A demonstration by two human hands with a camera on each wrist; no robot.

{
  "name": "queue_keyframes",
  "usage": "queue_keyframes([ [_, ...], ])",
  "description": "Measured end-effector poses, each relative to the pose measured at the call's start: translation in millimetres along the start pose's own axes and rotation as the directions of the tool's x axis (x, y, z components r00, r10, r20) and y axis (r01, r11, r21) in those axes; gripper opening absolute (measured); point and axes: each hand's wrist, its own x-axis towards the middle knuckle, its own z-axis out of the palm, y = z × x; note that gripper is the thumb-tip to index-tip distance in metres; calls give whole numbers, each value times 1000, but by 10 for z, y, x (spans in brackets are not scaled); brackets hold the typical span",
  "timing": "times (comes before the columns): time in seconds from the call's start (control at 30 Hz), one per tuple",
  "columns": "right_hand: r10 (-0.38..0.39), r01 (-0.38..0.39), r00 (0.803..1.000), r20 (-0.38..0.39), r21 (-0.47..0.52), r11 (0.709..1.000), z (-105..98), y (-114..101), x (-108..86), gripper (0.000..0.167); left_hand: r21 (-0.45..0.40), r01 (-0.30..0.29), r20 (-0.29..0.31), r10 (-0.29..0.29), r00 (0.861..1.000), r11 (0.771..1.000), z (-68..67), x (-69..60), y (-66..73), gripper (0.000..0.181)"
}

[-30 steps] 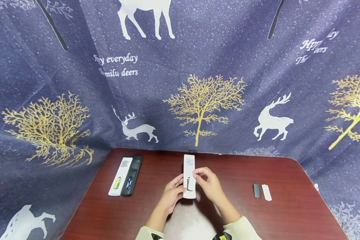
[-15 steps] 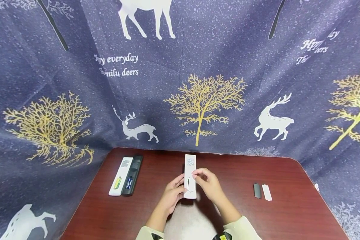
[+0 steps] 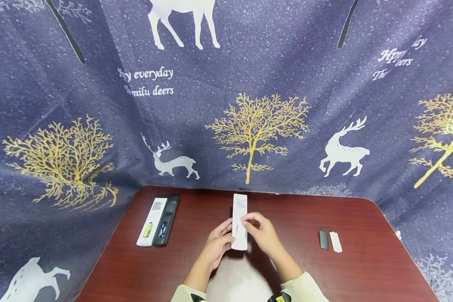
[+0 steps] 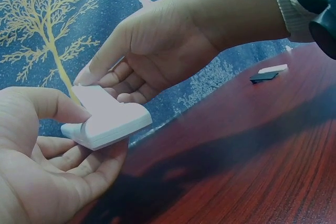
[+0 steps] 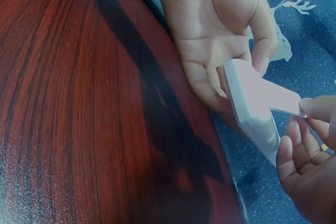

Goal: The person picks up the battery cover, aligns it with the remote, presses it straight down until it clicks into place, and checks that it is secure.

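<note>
Above the glossy red-brown wood-grained desk (image 3: 298, 222), the left hand (image 3: 216, 243) grips the long white plastic remote (image 3: 240, 211) near its lower end, presumably for steadiness; the right hand (image 3: 263, 233) pinches the slim white plastic cover's (image 5: 286, 99) raised end, probably to control its tilt.

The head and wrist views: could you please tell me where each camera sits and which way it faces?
Head: on the head, facing forward and down at the table, cloth, left hand and right hand; both sleeves show.
Left wrist: on that wrist, facing rightward at the held remote; both hands and right sleeve show.
Right wrist: on that wrist, facing leftward at the same remote; both hands show.
Shared: both wrist views show the remote and its cover between the hands.
</note>
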Motion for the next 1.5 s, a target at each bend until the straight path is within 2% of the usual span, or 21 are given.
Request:
queue_keyframes([
  [0.13,-15,15,1000,-7,-25,1000,24,195,46,11,7,-1,-3,1,1000,1000,6,-5,0,76],
  [0.27,-16,16,1000,9,-17,1000,5,278,65,11,11,2,-6,-2,1000,1000,11,-11,4,76],
  [0.6,-4,4,1000,17,-30,1000,-1,327,74,13,15,2,-2,-2,1000,1000,0,-1,-3,78],
  [0.87,12,-12,1000,-8,-31,999,32,334,78,12,14,-3,3,3,1000,1000,-3,7,-5,77],
  [1.03,13,-14,1000,-19,-53,998,42,150,27,12,15,-5,8,5,1000,1000,1,-2,5,76],
  [1.13,15,-17,1000,-24,-64,998,49,118,20,12,10,-9,13,9,1000,1000,4,-5,8,76],
  [1.27,26,-30,999,-43,-78,997,76,301,67,13,2,-9,17,9,1000,1000,-1,-1,-1,76],
  [1.5,3,-4,1000,-29,-46,999,48,362,76,16,-1,-8,17,8,1000,1000,-4,1,-3,76],
])
